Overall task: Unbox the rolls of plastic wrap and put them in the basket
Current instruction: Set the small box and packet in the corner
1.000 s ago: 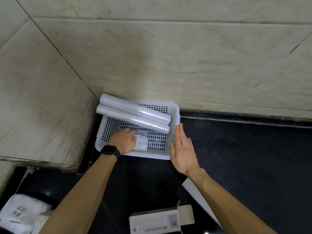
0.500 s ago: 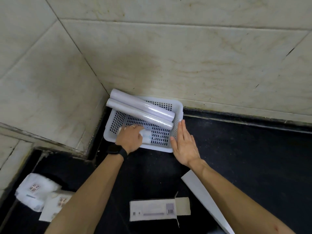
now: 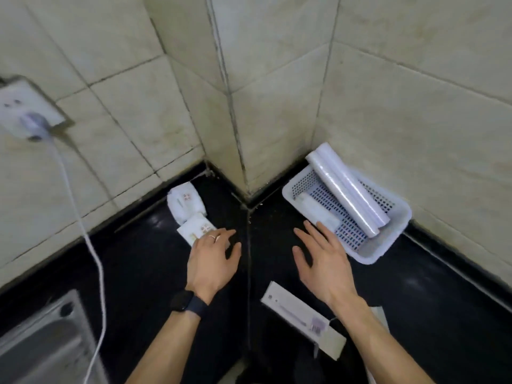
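Observation:
A white perforated basket (image 3: 388, 245) stands on the black counter against the right wall. Two rolls of plastic wrap (image 3: 349, 189) lie slanted in it, their far ends over the rim, and a smaller white roll (image 3: 318, 212) lies along its near side. My right hand (image 3: 324, 261) hovers spread just left of the basket, holding nothing. My left hand (image 3: 213, 259) reaches over the counter, its fingers on a white packet (image 3: 194, 228); a second packet (image 3: 184, 200) lies behind it. An opened white box (image 3: 299, 314) lies under my right forearm.
A tiled wall corner juts out between the hands. On the left wall a socket (image 3: 25, 109) holds a plug whose white cable (image 3: 94, 259) hangs down across the counter. A steel sink (image 3: 47, 345) fills the bottom left corner.
My view has swung left. Both hands have left the basket: the left let go of the small roll and moved to the packets, and the right came off the basket's side.

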### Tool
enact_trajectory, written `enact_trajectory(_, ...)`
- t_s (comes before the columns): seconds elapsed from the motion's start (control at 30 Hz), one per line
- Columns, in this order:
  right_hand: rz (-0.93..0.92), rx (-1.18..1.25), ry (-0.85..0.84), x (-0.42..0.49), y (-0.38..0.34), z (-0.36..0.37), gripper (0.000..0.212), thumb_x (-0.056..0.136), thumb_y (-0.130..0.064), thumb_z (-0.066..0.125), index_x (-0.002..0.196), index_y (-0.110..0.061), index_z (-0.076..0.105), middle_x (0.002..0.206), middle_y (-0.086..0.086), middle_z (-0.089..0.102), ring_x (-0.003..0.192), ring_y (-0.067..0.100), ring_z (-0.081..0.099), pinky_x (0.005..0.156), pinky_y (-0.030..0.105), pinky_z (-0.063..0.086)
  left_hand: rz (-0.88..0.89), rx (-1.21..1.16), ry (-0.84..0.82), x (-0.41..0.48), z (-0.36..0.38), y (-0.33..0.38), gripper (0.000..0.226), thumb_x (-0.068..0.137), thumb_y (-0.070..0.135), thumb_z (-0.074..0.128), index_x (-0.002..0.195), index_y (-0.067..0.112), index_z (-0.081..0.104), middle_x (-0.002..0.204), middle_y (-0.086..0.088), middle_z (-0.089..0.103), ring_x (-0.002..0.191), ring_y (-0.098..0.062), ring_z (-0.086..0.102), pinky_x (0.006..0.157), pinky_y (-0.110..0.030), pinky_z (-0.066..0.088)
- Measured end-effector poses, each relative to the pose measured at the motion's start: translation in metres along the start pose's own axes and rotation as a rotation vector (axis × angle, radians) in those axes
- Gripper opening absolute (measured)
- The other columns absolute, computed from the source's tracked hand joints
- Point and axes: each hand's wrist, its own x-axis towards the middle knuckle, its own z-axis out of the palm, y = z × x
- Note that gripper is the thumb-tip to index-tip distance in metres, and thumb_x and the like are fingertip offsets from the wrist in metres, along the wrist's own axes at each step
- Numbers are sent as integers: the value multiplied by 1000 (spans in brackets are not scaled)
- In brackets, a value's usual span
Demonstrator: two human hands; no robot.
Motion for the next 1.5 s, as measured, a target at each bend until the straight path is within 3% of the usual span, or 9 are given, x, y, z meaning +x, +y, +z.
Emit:
enact_trajectory(0.13, -114, -11, -193, 9, -56, 34, 46, 99, -40, 55, 142, -24, 57, 154, -3, 47, 148, 16, 30, 121, 30, 20, -253, -13, 65, -18, -10, -68, 44, 98, 35, 49, 138, 19, 55, 141, -5, 55, 132, -26, 47, 110, -42, 37)
enact_trajectory(0.3, -95, -9, -414, 28, -108, 96, 57, 99, -49, 47, 152, -29, 40, 163, -8, 29, 152, 12, 15, 122, 31, 21, -478, -12, -38, -24, 17, -152, 52, 101, 42, 41, 150, 26, 37, 158, -3, 33, 149, -27, 20, 121, -43, 19)
enact_trajectory(0.63, -69, -206, -599, 63, -159, 202, 84, 90, -62, 51, 155, -19, 18, 167, 12, 3, 152, 35, 8, 122, 48, 20, -480, -31, -217, -39, 90, -236, 64, 98, 57, 34, 155, 40, 13, 166, 4, 4, 152, -25, 0, 120, -56, 11)
enact_trajectory(0.77, 12, -194, -552, 53, -155, 218, 87, 89, -52, 61, 156, -17, 17, 166, 16, 1, 149, 39, 13, 116, 53, 32, -437, 1, -222, -47, 101, -246, 65, 98, 62, 25, 155, 43, -2, 166, 7, -8, 152, -21, -8, 121, -54, 5)
enact_trajectory(1.0, 22, -184, -477, 49, -151, 229, 81, 87, -44, 65, 153, -15, 27, 163, 20, 12, 146, 43, 17, 118, 54, 28, -403, 41, -189, -47, 100, -241, 66, 98, 59, 35, 156, 38, 12, 166, 1, 7, 153, -28, 7, 118, -59, 13)
enact_trajectory(1.13, 115, 64, -467, 60, -152, 222, 76, 81, -37, 74, 142, -20, 32, 151, 12, 29, 129, 34, 36, 106, 43, 38, -410, 66, -232, -36, 89, -240, 67, 96, 58, 37, 156, 35, 17, 165, -3, 12, 150, -29, 11, 117, -56, 19)
enact_trajectory(1.27, 380, 544, -422, 62, -136, 199, 67, 78, -31, 82, 123, -44, 33, 135, 0, 47, 113, 20, 57, 87, 37, 56, -444, -85, -163, -1, 67, -229, 69, 94, 51, 49, 154, 30, 20, 161, -10, 21, 145, -29, 23, 118, -46, 25)
enact_trajectory(1.4, 480, 665, -364, 53, -109, 182, 64, 78, -32, 84, 110, -58, 35, 123, -13, 54, 97, 13, 67, 76, 33, 59, -372, -121, -99, 59, 52, -206, 73, 93, 50, 54, 154, 35, 17, 160, -11, 21, 143, -31, 29, 114, -45, 34)
enact_trajectory(1.5, 484, 677, -321, 57, -96, 175, 62, 79, -31, 84, 112, -53, 36, 121, -20, 51, 88, -2, 66, 63, 17, 55, -292, 5, -153, 103, 50, -191, 69, 94, 47, 54, 154, 38, 19, 160, -15, 20, 137, -34, 36, 105, -46, 42)
